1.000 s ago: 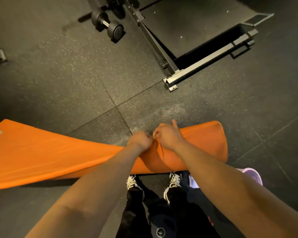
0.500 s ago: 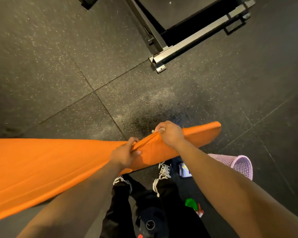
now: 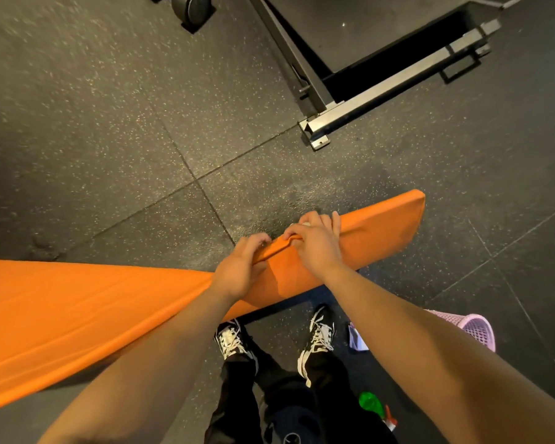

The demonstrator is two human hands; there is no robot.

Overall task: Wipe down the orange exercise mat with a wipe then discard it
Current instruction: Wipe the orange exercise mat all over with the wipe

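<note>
Two hands, your left hand (image 3: pixel 237 272) and right hand (image 3: pixel 316 248), fingers (image 3: pixel 318 219) gripping the lifted orange mat (image 3: pixel 77 315); speckled rubber floor (image 3: pixel 93 123), steel frame (image 3: pixel 382 97), pink basket (image 3: pixel 478 328).

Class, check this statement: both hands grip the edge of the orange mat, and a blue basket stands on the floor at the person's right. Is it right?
Not quite: the basket is pink, not blue, as the head view shows. The left hand and right hand do grip the orange mat.
</note>
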